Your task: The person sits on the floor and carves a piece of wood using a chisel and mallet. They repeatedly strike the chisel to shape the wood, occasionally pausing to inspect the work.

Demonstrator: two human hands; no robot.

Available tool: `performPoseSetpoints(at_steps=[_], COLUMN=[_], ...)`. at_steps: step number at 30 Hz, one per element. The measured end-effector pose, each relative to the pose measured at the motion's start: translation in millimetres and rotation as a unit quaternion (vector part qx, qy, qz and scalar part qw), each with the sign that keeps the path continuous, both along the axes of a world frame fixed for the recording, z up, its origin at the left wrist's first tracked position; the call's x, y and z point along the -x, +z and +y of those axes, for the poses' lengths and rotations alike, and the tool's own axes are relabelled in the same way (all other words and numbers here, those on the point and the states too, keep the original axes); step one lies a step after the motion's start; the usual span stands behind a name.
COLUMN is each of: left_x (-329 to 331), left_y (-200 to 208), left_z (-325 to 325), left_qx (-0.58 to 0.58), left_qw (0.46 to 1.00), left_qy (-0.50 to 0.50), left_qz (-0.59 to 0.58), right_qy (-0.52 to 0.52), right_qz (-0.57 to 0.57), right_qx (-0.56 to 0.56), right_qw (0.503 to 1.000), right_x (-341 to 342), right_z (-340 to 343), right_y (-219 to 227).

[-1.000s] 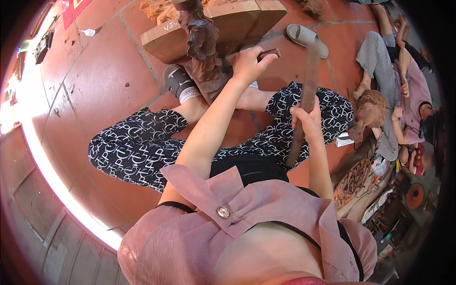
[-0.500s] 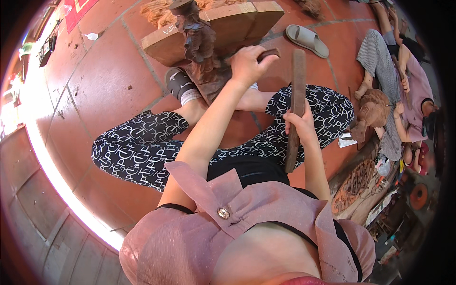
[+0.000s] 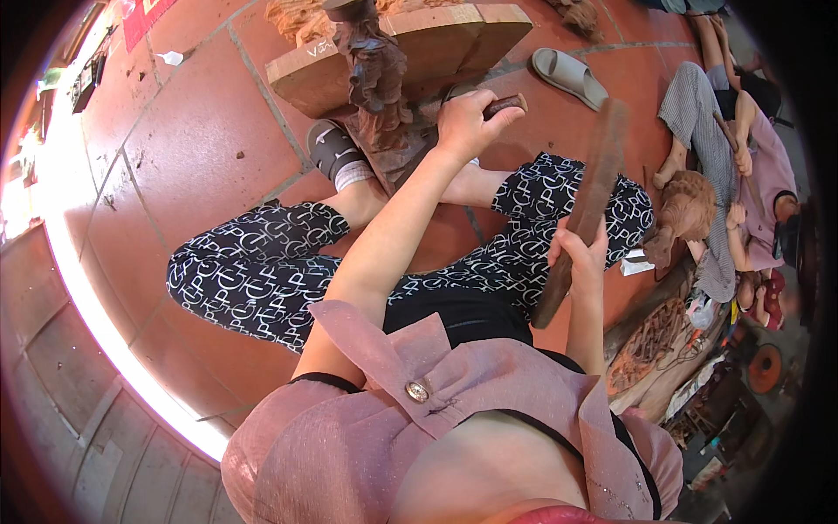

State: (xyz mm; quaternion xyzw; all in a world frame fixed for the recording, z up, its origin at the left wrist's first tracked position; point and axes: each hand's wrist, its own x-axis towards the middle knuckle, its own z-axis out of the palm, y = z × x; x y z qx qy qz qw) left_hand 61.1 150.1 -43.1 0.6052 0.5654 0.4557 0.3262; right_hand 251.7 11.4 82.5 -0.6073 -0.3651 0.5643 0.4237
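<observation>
The left hand (image 3: 467,122) is closed around a short, dark round-handled chisel (image 3: 506,106) beside the knobbly dark wood carving (image 3: 377,83), which stands before a pale plank (image 3: 436,35). The right hand (image 3: 578,255) grips a long, flat, brown wooden mallet (image 3: 583,205), raised upright over the patterned trousers (image 3: 262,271).

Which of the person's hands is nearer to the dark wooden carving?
Left. The left hand, gripping a chisel, is right beside the dark wooden carving; the right hand holds a wooden mallet farther back.

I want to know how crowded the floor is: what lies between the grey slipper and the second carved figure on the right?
In the head view, only bare red floor tile lies between the grey slipper and the carved figure; the raised wooden mallet stands just left of that stretch.
</observation>
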Motion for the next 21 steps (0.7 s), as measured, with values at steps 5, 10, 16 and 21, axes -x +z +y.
performPoseSetpoints(at_steps=[5, 10, 16, 21], left_x=[4, 9, 11, 5], left_y=[2, -6, -3, -5], left_z=[2, -1, 2, -7], left_qx=[0.006, -0.003, 0.005, -0.048], left_qw=[0.999, 0.999, 0.999, 0.999], left_qy=[0.019, 0.02, 0.012, -0.012], left_qz=[-0.044, -0.043, -0.049, 0.008], right_qy=[0.013, 0.106, 0.19, 0.041], right_qz=[-0.17, -0.282, -0.356, -0.156], right_qx=[-0.021, 0.046, 0.029, 0.033], right_qw=[0.985, 0.953, 0.914, 0.986], right_x=[10, 1, -3, 5], right_z=[8, 17, 21, 14], right_y=[-21, -21, -20, -10])
